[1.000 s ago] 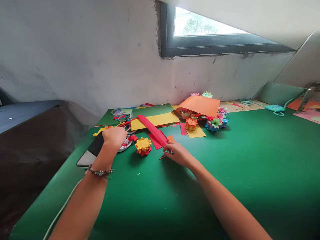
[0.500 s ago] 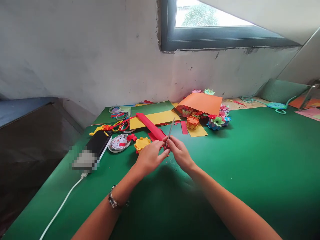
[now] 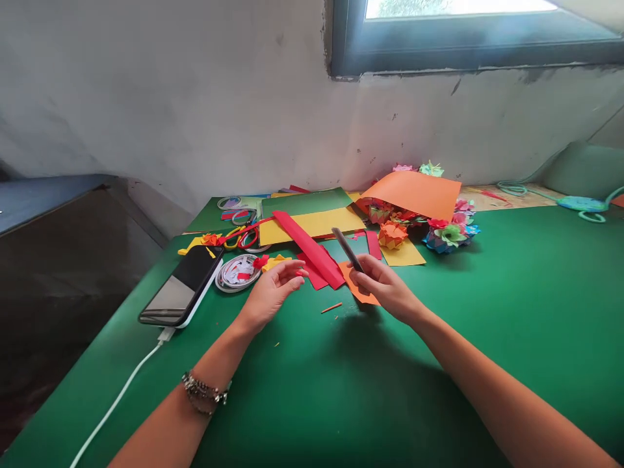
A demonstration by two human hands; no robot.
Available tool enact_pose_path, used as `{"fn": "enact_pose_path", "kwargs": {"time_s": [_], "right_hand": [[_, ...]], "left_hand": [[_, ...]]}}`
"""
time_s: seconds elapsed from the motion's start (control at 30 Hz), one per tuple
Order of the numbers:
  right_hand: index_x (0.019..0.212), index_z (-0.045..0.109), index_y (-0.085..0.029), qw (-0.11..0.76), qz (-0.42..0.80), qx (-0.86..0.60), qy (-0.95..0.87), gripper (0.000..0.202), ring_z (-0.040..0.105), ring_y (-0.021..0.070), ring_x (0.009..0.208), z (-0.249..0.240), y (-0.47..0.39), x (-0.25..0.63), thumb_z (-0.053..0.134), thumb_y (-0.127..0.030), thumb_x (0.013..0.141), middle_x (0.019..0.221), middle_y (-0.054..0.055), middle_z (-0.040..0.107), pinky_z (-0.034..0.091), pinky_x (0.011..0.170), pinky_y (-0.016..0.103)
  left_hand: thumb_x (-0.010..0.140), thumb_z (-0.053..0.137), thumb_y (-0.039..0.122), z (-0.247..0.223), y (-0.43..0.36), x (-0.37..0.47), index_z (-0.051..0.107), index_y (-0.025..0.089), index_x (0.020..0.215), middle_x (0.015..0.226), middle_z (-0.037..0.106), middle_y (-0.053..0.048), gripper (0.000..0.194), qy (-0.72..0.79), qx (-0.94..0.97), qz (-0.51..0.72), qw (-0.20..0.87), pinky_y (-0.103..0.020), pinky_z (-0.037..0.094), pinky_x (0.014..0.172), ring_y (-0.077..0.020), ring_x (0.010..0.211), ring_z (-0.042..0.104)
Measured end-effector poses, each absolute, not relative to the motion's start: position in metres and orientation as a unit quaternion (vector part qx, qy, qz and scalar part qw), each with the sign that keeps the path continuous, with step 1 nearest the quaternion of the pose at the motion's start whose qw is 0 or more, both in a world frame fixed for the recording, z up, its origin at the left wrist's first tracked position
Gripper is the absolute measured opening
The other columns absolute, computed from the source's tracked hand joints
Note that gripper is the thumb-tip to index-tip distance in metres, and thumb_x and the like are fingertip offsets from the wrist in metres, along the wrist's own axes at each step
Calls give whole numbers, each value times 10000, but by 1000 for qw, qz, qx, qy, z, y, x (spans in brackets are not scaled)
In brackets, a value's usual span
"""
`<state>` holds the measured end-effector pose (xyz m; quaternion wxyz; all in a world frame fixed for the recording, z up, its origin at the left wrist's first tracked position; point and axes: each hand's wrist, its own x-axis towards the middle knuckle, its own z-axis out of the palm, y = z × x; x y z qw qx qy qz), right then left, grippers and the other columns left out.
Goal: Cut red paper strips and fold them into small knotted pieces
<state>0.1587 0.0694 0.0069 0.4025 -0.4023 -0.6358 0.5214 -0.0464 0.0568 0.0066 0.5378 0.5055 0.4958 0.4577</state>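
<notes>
My right hand (image 3: 387, 286) is wrapped round a dark, slim tool (image 3: 347, 248), perhaps a blade or scissors, which points up and to the left. Under it lies a piece of orange paper (image 3: 359, 290). My left hand (image 3: 273, 291) is apart from it, fingers parted and slightly curled, nothing in them, beside a yellow folded paper flower (image 3: 277, 261) that it partly hides. Between the hands a long red paper strip (image 3: 309, 250) runs diagonally. A thin orange scrap (image 3: 332, 307) rests on the green table (image 3: 302, 390).
At the left are a phone (image 3: 180, 289) with a white cable (image 3: 117, 400) and a round container of scraps (image 3: 238, 273). Scissors (image 3: 238, 238), yellow paper (image 3: 312, 226) and paper flowers (image 3: 451, 235) under an orange sheet (image 3: 414, 194) lie farther back.
My hands have moved apart, the left one leftward and opened, the right one rightward with the tool. The orange piece and thin scrap now show on the table. The view has shifted.
</notes>
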Motion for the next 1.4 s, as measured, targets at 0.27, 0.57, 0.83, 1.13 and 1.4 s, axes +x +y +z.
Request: {"fn": "enact_pose_path", "kwargs": {"time_s": [0.27,0.57,0.83,1.13,1.4], "right_hand": [[805,466,-170,363,407,-433,-718,240,283,75,490,2,62,158,331,-367,838,573,-48,325,251,445,219],[671,457,-178,321,402,-417,-749,337,233,68,446,-3,56,157,304,-422,846,497,-64,269,212,406,201],[697,526,-163,327,305,-414,-793,276,267,59,413,7,51,155,355,-333,833,473,-59,326,234,389,189],[764,579,-175,351,116,-392,-843,257,365,73,404,6,47,159,358,-275,849,493,-18,486,305,414,199],[811,610,-162,350,45,-371,-859,250,422,69,409,2,45,159,379,-243,864,519,-5,537,321,418,194]], "left_hand": [[570,688,288,2,55,-49,675,152,865,750,673,-37,326,492,447,511,545,-278,499,749,-143,752,623],[599,681,321,2,54,-50,623,144,933,778,645,-32,383,485,436,548,523,-273,518,676,-129,692,624],[598,697,286,2,50,-50,623,151,780,699,646,-8,239,452,435,608,487,-225,518,572,-107,602,615],[674,632,186,4,41,-45,641,190,775,716,651,7,102,423,520,630,394,-225,533,608,-103,654,616],[676,592,98,3,37,-40,561,205,805,763,573,28,170,419,598,630,264,-191,513,617,-78,688,599]]}}
